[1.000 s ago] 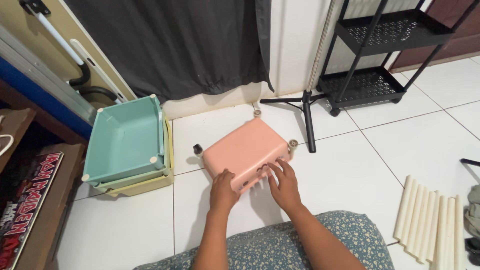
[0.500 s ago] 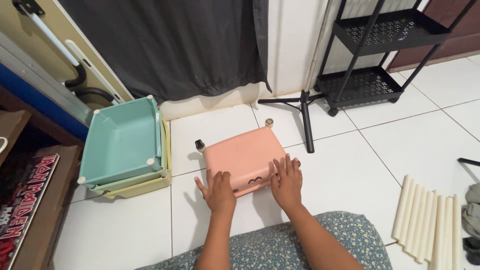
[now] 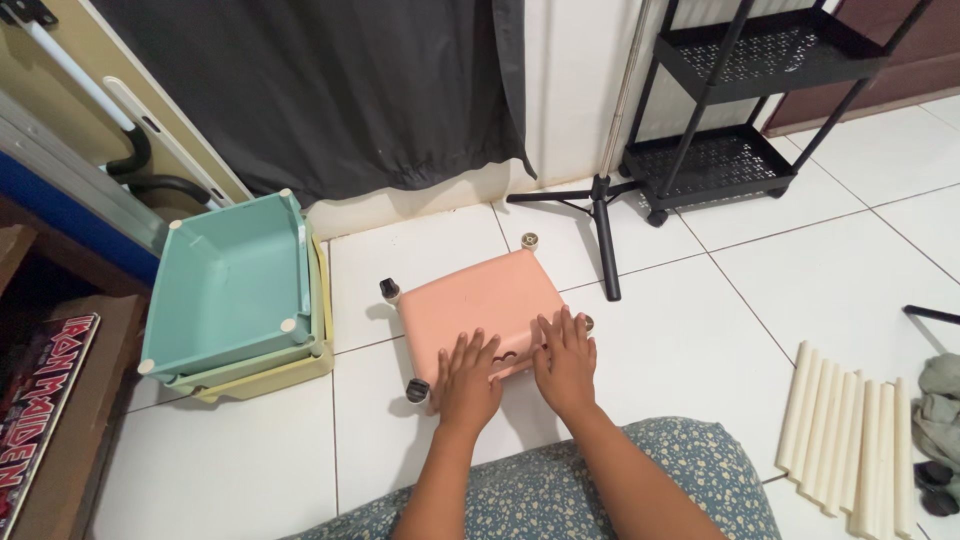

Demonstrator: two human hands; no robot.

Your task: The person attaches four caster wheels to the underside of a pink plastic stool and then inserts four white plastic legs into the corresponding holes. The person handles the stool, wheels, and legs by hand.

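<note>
A pink plastic tray (image 3: 480,300) lies upside down on the white tiled floor, with small caster wheels (image 3: 389,290) sticking up at its corners. My left hand (image 3: 466,378) lies flat on its near edge, fingers spread. My right hand (image 3: 565,358) presses flat beside it on the same near edge. Neither hand grips anything. My lap in a flowered fabric (image 3: 640,490) fills the bottom of the view.
A teal tray (image 3: 230,290) nests on yellow and green trays at the left. A black tripod (image 3: 600,220) and a black wheeled rack (image 3: 740,110) stand behind. Cream tubes (image 3: 850,430) lie at the right. A dark curtain (image 3: 330,90) hangs at the back.
The pink tray has settled flat and squarer to me. Both hands have slid to its near edge and lie flat on it.
</note>
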